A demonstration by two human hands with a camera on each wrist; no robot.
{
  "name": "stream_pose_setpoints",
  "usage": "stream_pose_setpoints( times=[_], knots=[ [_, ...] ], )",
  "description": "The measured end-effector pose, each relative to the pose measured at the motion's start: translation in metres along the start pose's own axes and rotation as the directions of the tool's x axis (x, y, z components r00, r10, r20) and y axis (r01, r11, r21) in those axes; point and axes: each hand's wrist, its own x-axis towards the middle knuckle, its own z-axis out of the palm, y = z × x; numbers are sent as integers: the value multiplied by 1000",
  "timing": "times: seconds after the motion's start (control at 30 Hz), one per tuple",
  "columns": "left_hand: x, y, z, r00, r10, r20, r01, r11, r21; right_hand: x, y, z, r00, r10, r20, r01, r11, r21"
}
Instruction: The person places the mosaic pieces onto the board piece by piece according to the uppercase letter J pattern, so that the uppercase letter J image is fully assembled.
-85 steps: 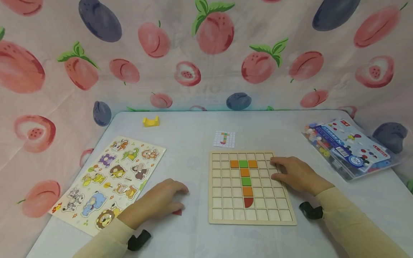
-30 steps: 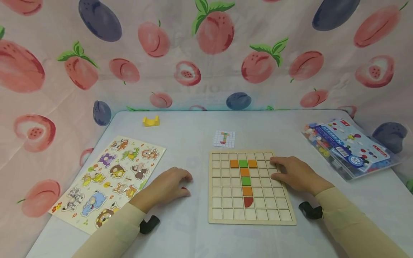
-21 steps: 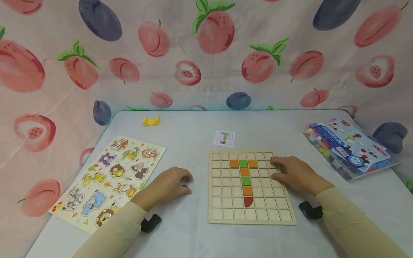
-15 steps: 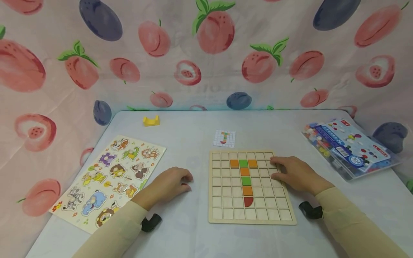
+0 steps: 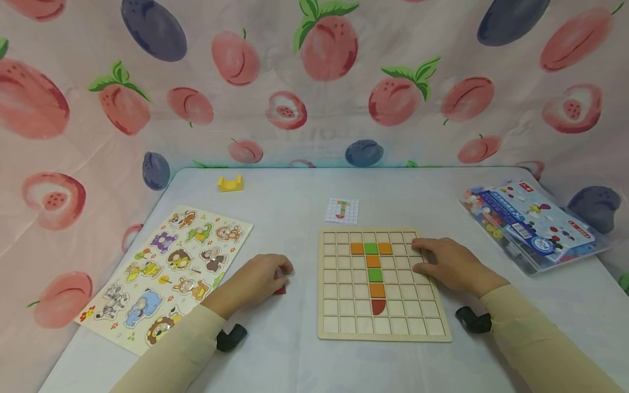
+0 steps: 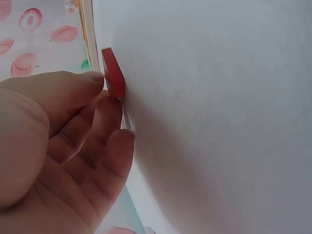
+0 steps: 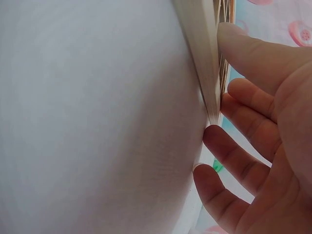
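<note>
My left hand (image 5: 253, 281) is low over the white table, between the animal board and the grid board. Its thumb and a fingertip pinch a small red tile (image 6: 113, 73), tilted on its edge in the left wrist view; the fingers partly hide it. My right hand (image 5: 449, 265) rests on the right edge of the wooden grid board (image 5: 339, 334), thumb and fingers loosely bent along the rim. In the grid, orange and green square tiles form a T shape, ending in a red rounded tile (image 5: 378, 307). Behind the board lies a pattern card (image 5: 342, 211) with a similar coloured shape.
On the left lies an animal puzzle board (image 5: 167, 278), partly beneath the left forearm. A yellow block (image 5: 231, 184) sits near the table's back edge. At the right, a clear plastic case (image 5: 535, 226) of colourful pieces stands beyond the right hand.
My left hand has shifted up and slightly right since the oldest frame, then stayed nearly in place. A red tile now shows beneath its thumb again. The right hand has kept still.
</note>
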Motion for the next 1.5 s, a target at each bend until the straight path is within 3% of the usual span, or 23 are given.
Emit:
stream_pose_setpoints(
  times=[0.4, 0.57, 0.8, 1.03, 1.5],
  knots=[
    [-8, -11, -7, 991, 89, 102, -88, 996, -19, 1, 1, -1, 1000, -12, -4, 12, 1000, -7],
    [-12, -15, -9, 985, 129, 118, -127, 992, -28, 1, 1, -1, 1000, -19, -5, 19, 1000, -3],
    [-11, -18, -8, 984, 145, 104, -139, 989, -57, 1, 1, -1, 1000, -8, -3, 8, 1000, -5],
    [-14, -17, -9, 990, 120, 73, -123, 992, 24, 1, 0, 0, 1000, -4, 3, 4, 1000, 4],
    [-18, -17, -9, 990, 125, 62, -127, 991, 31, 0, 1, 1, 1000, -1, 2, 1, 1000, 5]
  ],
)
